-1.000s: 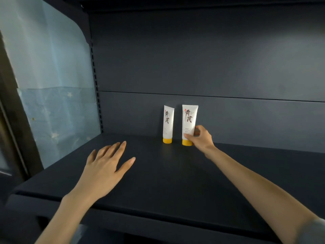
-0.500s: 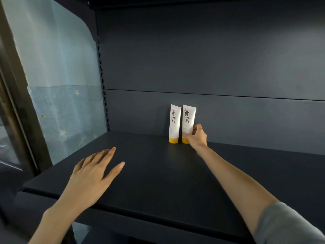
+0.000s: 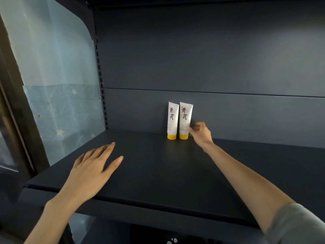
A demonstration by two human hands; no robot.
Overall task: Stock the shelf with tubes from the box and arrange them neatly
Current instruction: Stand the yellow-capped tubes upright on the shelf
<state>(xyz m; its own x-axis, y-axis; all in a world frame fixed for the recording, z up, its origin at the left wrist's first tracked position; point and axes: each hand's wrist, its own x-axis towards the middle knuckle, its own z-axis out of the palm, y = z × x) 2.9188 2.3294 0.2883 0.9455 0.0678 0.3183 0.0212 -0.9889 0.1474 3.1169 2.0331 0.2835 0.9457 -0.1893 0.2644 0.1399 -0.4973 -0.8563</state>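
Observation:
Two white tubes with yellow caps stand cap-down, side by side, against the back panel of the dark shelf [image 3: 158, 173]. The left tube [image 3: 172, 120] and the right tube [image 3: 185, 120] almost touch. My right hand [image 3: 200, 133] is just right of the right tube, its loosely curled, blurred fingertips at the tube's lower right edge, not wrapped round it. My left hand [image 3: 93, 169] lies flat with fingers straight on the front left of the shelf, holding nothing. The box is out of view.
A perforated upright [image 3: 101, 85] marks the shelf's left end, with pale blue star-patterned paper [image 3: 61, 111] behind it. The shelf's front edge [image 3: 140, 208] runs below my left hand. The dark back panel [image 3: 228, 67] closes the rear.
My right hand slid the right tube up beside the left tube, then loosened its grip and drew slightly right. My left hand stayed flat on the shelf.

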